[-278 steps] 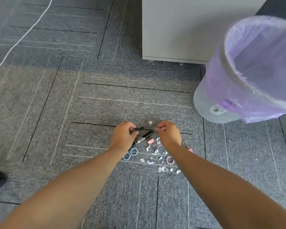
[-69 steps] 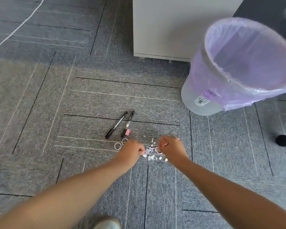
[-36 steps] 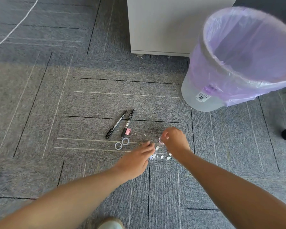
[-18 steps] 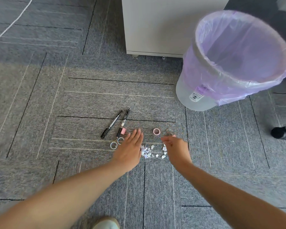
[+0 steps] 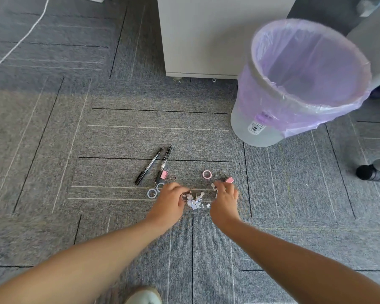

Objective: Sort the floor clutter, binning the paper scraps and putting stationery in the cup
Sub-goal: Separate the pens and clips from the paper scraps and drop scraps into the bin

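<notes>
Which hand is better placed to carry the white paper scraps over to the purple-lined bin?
Probably the right hand: it is beside the white paper scraps, on the same side as the purple-lined plastic bin. The left hand would have to cross over.

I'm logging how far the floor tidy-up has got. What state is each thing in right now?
Lilac-lined white plastic bin: upright, no scraps visible inside.
White paper scraps: heaped on the carpet between the hands.
Two black pens: lying side by side.
Two pink binder clips: on the carpet, unpicked.
Pink tape ring: lying flat.
Left hand: cupped beside the scraps.
Right hand: cupped beside the scraps.
</notes>
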A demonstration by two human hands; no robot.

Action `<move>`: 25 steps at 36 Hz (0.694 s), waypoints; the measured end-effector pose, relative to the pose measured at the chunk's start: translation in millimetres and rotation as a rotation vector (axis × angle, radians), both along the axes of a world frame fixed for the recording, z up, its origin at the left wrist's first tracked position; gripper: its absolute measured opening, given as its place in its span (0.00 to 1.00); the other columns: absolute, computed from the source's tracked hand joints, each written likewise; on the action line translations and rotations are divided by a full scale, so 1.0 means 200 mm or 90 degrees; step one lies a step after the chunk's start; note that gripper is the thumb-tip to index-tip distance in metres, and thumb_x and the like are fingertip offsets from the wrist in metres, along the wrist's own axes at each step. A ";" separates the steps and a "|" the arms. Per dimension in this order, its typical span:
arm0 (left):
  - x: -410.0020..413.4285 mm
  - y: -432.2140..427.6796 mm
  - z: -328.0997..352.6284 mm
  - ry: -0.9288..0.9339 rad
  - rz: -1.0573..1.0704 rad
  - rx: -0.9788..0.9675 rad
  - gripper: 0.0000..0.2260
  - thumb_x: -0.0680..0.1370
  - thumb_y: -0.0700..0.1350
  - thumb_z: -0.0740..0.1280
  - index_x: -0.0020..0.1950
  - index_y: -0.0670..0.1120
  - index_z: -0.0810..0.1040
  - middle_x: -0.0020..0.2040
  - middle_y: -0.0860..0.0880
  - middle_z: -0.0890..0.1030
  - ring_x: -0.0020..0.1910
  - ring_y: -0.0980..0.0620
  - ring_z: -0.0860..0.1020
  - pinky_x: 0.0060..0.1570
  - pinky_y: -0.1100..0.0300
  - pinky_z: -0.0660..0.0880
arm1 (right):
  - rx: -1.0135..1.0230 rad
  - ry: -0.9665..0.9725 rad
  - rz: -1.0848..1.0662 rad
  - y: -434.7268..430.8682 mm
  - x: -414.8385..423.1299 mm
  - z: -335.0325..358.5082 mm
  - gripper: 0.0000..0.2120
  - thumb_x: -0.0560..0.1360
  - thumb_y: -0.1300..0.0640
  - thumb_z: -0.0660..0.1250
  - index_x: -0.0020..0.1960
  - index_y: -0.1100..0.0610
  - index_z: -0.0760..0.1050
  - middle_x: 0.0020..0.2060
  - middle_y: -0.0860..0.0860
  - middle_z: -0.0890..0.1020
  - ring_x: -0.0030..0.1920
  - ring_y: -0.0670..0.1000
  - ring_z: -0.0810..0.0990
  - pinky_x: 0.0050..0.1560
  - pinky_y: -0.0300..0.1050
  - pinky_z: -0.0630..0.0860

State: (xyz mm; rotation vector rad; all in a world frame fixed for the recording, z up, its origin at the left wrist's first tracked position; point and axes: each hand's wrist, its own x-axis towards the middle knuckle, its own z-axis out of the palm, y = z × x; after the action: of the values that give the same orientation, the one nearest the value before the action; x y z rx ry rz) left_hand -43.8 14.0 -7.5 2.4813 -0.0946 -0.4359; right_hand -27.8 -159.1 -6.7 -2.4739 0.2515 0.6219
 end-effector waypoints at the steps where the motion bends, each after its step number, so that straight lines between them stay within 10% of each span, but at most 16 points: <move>1: 0.01 0.00 0.00 0.012 0.021 -0.009 0.18 0.78 0.37 0.64 0.66 0.49 0.74 0.62 0.53 0.72 0.54 0.58 0.72 0.62 0.61 0.73 | 0.011 -0.002 0.000 0.01 0.00 0.00 0.42 0.62 0.77 0.55 0.73 0.53 0.60 0.64 0.50 0.62 0.62 0.49 0.59 0.69 0.45 0.60; 5: 0.03 0.02 0.02 0.049 0.079 -0.022 0.17 0.76 0.36 0.66 0.63 0.49 0.76 0.62 0.53 0.73 0.41 0.59 0.75 0.47 0.67 0.76 | 0.037 -0.020 0.020 0.03 0.00 0.00 0.31 0.68 0.75 0.59 0.67 0.54 0.67 0.60 0.47 0.68 0.60 0.45 0.64 0.70 0.42 0.62; 10: 0.06 0.07 0.03 0.094 0.143 -0.034 0.19 0.72 0.35 0.71 0.61 0.46 0.75 0.55 0.53 0.76 0.48 0.57 0.75 0.60 0.61 0.74 | 0.037 -0.029 -0.057 -0.09 0.03 -0.01 0.29 0.69 0.76 0.61 0.65 0.55 0.71 0.57 0.45 0.70 0.62 0.45 0.68 0.65 0.36 0.63; 25: 0.07 -0.08 0.01 0.102 0.105 -0.060 0.13 0.72 0.34 0.70 0.53 0.47 0.77 0.52 0.53 0.77 0.48 0.57 0.77 0.50 0.64 0.77 | 0.094 0.008 0.060 0.03 0.02 0.00 0.28 0.68 0.76 0.62 0.63 0.53 0.72 0.56 0.45 0.72 0.52 0.44 0.74 0.45 0.30 0.72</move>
State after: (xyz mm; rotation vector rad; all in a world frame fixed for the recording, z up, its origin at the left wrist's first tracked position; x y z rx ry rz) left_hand -30.5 -1.8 -4.9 2.3303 0.1498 -0.5438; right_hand -23.3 -153.0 -6.7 -2.3503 0.0902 0.6698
